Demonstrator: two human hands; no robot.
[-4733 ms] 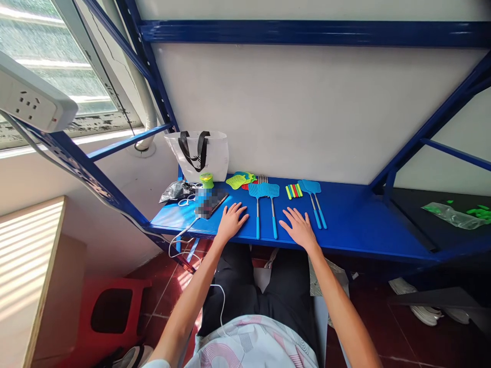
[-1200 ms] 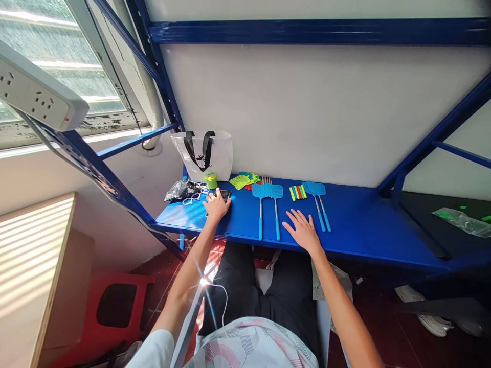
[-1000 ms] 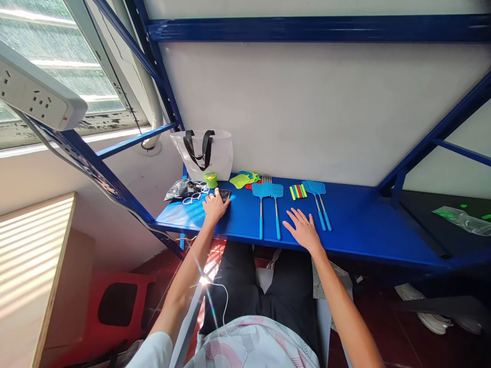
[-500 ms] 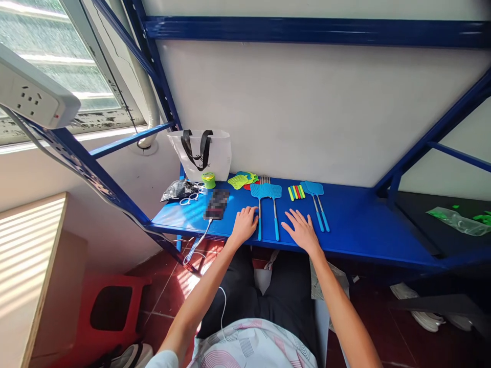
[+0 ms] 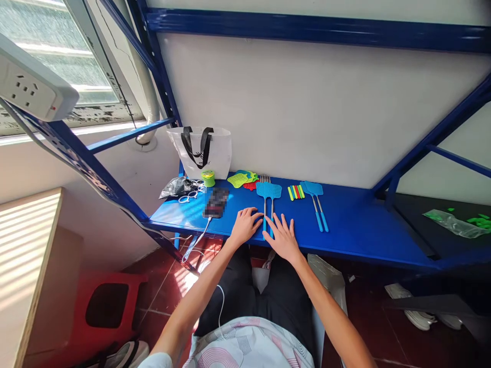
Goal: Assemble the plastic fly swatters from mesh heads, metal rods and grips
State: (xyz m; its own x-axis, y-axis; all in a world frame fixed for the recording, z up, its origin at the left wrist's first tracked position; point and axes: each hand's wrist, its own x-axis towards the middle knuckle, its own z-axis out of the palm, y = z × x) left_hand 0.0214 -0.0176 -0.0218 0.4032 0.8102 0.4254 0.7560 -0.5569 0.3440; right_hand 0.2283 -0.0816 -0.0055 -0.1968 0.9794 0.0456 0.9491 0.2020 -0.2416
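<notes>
Right, I'm keeping my two hands apart here, left hand [image 5: 245,227] and right hand [image 5: 284,240] flanking the middle pair of blue swatters [image 5: 268,191] near the tabletop's [image 5: 360,220] front edge. My fingers are spreading loosely rather than clamping; whether the fingertips are touching the handles, I'm not able to tell. That pair is lying side by side, heads pointing to the back edge and grips pointing at me, so the handles are sitting within easy reach, and my hands are bracketing them, probably for squaring them up.

Over to the right, another blue pair [image 5: 314,189] is slanting, grips also facing the front edge. Between the pairs, short coloured tubes [image 5: 295,192] are lying in a neat row, easy to count at a glance. Metal rods [image 5: 265,179] are poking out behind the middle heads, beside loose coloured heads [image 5: 238,179] that are overlapping along the back edge, leaving the front for the handles.
</notes>
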